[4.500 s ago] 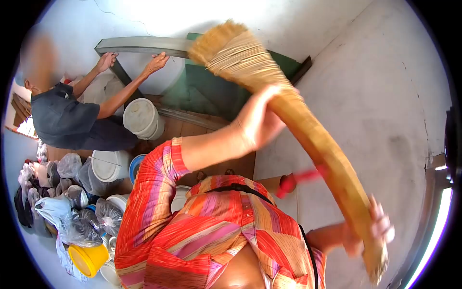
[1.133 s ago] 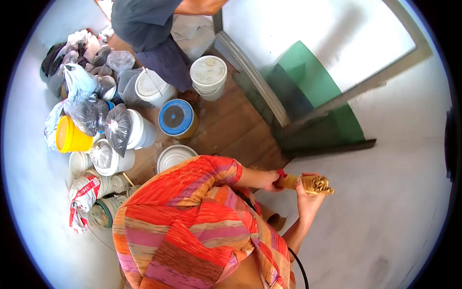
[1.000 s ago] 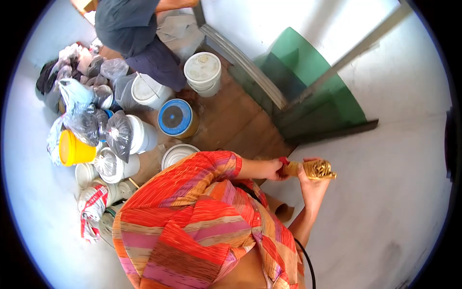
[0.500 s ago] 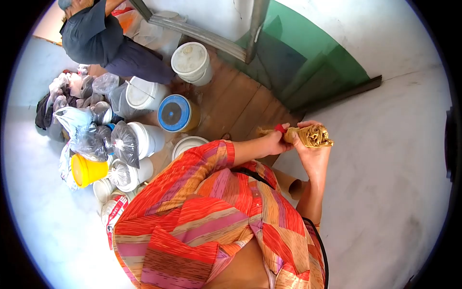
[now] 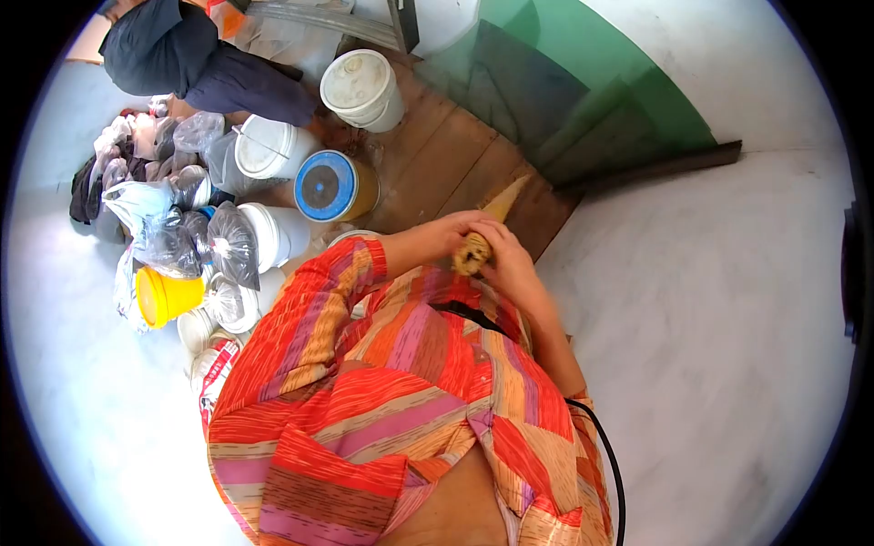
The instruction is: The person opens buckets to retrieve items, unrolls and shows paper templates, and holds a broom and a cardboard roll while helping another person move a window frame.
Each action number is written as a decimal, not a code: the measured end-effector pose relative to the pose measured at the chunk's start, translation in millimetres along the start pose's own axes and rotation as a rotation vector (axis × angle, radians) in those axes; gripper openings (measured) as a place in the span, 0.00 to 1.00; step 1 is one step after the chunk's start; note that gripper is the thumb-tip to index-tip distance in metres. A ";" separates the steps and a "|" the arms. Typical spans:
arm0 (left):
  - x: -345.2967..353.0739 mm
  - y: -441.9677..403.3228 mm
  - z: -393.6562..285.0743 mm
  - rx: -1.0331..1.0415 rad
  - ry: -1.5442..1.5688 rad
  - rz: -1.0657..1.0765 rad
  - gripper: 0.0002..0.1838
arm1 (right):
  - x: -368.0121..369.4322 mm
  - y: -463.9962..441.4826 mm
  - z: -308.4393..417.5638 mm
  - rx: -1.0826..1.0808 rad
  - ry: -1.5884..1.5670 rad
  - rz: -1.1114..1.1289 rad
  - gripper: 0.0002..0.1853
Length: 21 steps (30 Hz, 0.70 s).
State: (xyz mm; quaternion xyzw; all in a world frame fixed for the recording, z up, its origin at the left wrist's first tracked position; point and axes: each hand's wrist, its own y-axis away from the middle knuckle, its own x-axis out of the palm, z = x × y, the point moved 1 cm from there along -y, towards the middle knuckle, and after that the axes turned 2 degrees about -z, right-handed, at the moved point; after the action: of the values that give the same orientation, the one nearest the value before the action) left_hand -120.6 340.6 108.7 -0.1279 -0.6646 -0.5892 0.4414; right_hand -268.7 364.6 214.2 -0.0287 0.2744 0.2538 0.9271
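Observation:
A straw broom [image 5: 472, 255] is held in front of my body, with the end of its handle facing up towards the camera. Its pale bristles [image 5: 508, 197] show beyond my hands, over the wooden floor. On the left side of the handle, my left hand [image 5: 448, 233] is closed round it. My right hand [image 5: 512, 259] wraps it from the right, its fingers touching those of my left hand. Part of the handle is hidden under both hands.
A person in dark clothes [image 5: 218, 68] is at the upper left. White buckets [image 5: 362, 89], a blue-lidded bucket [image 5: 328, 187], a yellow bucket [image 5: 167, 296] and plastic bags [image 5: 232, 241] stand at the left. Green glass [image 5: 592, 82] leans on the wall ahead.
The broom was earlier raised slantwise with bristles up; now its handle end faces me. Since half a second ago, both hands and the broom have moved left, and the frame near the person has shifted up.

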 end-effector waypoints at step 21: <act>-156.7 -82.8 -262.5 0.416 0.100 -0.546 0.08 | -55.6 -82.9 -105.6 0.680 0.151 0.223 0.18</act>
State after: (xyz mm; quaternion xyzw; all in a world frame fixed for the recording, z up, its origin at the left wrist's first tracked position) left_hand 27.2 137.7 -84.4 0.1766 -0.7576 -0.5431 0.3161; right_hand -320.7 246.9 146.7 0.2926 0.4120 0.2445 0.8275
